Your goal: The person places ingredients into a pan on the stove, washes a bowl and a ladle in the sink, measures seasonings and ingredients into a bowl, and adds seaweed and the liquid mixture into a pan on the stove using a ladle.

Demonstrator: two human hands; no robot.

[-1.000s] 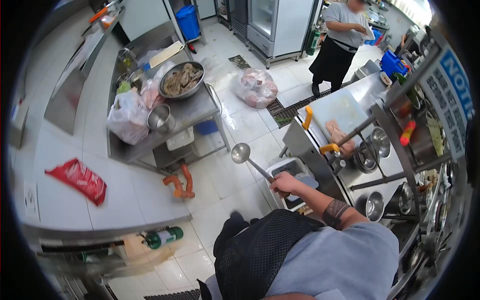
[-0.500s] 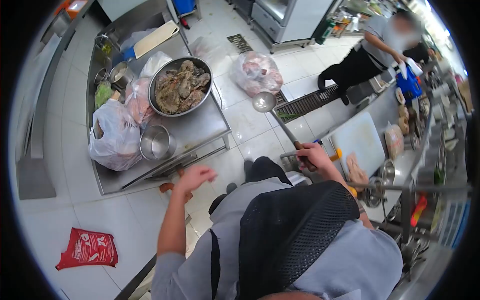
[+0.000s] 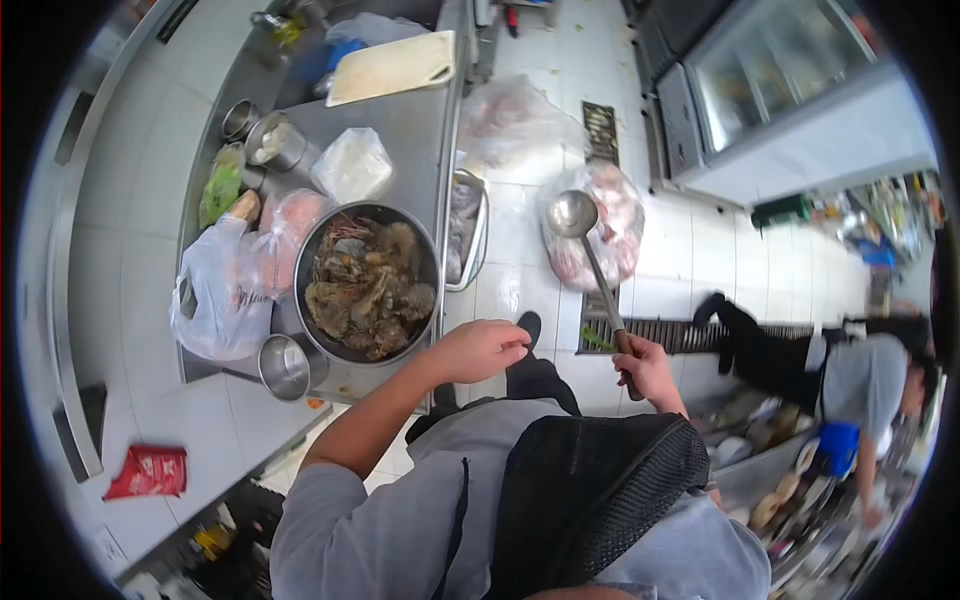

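Note:
My right hand [image 3: 648, 370] is wrapped round the wooden handle of a metal ladle [image 3: 598, 270], whose bowl is raised in front of a clear bag of pinkish contents [image 3: 610, 235] on the floor. My left hand [image 3: 480, 350] hangs in the air just right of a large metal bowl [image 3: 368, 282], touching nothing; its fingers are slightly curled and apart from the thumb. Brown, shellfish-like pieces [image 3: 370, 295] fill the bowl, which sits on a steel table [image 3: 395, 130]. Beside the bowl stand a small metal pot [image 3: 286, 367] and a white plastic bag [image 3: 225, 290].
A cutting board [image 3: 392, 68] lies at the table's far end. On the left ledge is a red packet [image 3: 148, 471]. A floor drain [image 3: 665, 336] crosses to the right, where another person [image 3: 865, 390] bends by a counter. A glass-door fridge [image 3: 780, 85] stands at upper right.
The view has swung right and nearer the steel table. My left hand came into view and is now beside the large bowl. The ladle stays in my right hand.

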